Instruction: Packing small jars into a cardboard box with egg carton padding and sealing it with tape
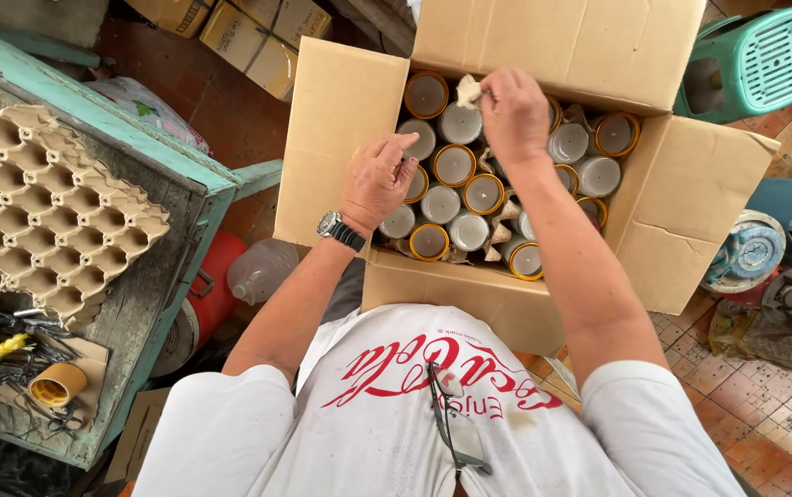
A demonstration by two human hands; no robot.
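An open cardboard box (331, 138) in front of me holds several upright glass cups (454, 166), some with yellow rims, with scraps of paper between them. My left hand (379, 179), a watch on its wrist, hovers over the cups at the box's left side, fingers bent and holding nothing. My right hand (513, 112) is over the far cups, pinching a crumpled piece of paper (468, 90) between thumb and fingers.
A teal wooden table (138, 147) on the left carries a paper egg tray (41, 207), a yellow-rimmed cup (57, 385) and small tools. A plastic jug (260, 270) stands below. A teal stool (750, 60) and more cartons (258, 41) lie beyond.
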